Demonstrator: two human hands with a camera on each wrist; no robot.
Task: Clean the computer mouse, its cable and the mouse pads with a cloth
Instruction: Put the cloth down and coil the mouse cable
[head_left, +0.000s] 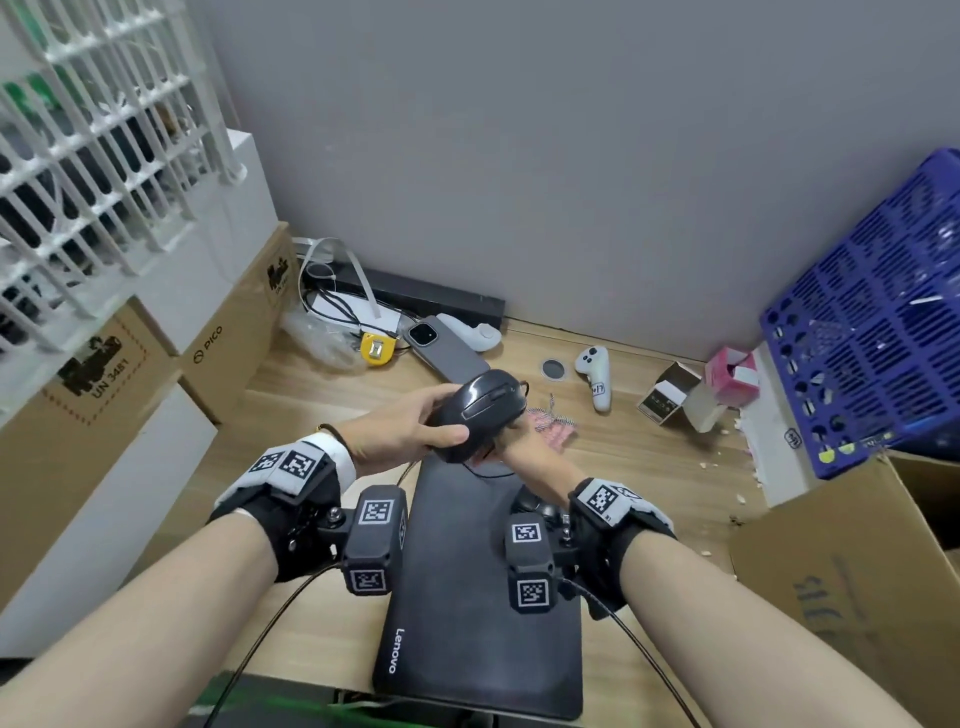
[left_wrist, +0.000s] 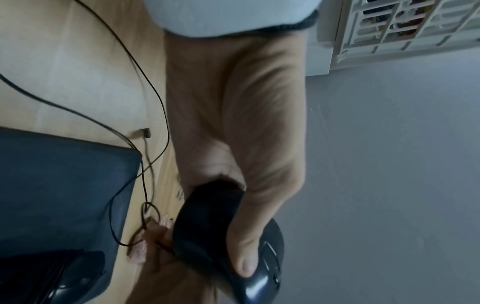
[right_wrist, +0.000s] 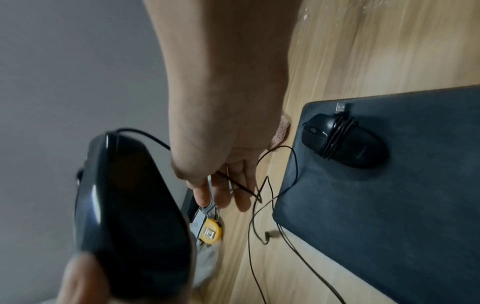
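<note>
My left hand (head_left: 410, 426) grips a black wired mouse (head_left: 480, 410) and holds it above the desk, thumb along its side (left_wrist: 244, 253). Just right of and below the mouse is my right hand (head_left: 535, 452), with a pink cloth (head_left: 558, 431) held at its thumb side. In the right wrist view its fingers (right_wrist: 241, 197) point out fairly straight, and the thin mouse cable (right_wrist: 253, 236) runs across them and loops onto the desk. A black Lenovo mouse pad (head_left: 467, 597) lies below. A second mouse (right_wrist: 345, 142), wound in its own cable, rests on it.
A phone (head_left: 447, 348), a white controller (head_left: 597, 376) and a yellow tape measure (head_left: 376, 351) lie at the back of the wooden desk. Cardboard boxes (head_left: 228, 338) stand at the left. A blue crate (head_left: 872, 332) and an open carton (head_left: 857, 571) are at the right.
</note>
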